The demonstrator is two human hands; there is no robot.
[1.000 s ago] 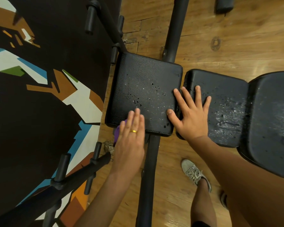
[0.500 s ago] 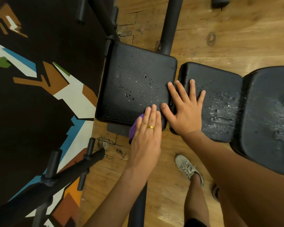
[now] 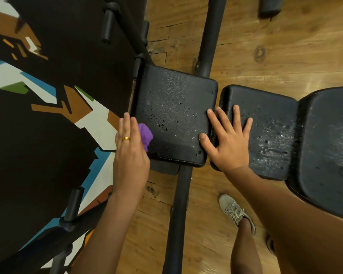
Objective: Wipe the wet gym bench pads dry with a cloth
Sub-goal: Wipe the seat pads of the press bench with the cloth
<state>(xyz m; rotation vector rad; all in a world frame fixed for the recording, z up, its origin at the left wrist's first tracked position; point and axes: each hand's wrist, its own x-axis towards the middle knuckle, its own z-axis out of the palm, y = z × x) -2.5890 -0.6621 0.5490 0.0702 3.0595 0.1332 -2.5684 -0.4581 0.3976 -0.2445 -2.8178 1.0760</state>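
Head | left hand (image 3: 130, 153) presses cloth (image 3: 146, 135) on pad (image 3: 174, 107) | right hand (image 3: 228, 143) flat

A gym: black padded bench (image 3: 176, 107), steel rack pegs (image 3: 107, 23).

A floor of warm brown wooden planks (image 3: 285, 46) is seen from above, marked by a dark round knot (image 3: 259, 53) at upper right and by cracked boards (image 3: 158, 49) near the top centre. The left side is covered by a black surface (image 3: 48, 145) painted with angular white, blue, brown, green and orange shapes. A black metal tube (image 3: 211, 36) is laid across the planks. A black bar (image 3: 48, 240) fitted with a short peg (image 3: 74, 202) is seen at lower left. A grey lace-up shoe (image 3: 235, 212) is planted at lower right. A black cylinder (image 3: 269, 5) is cut off by the top edge.
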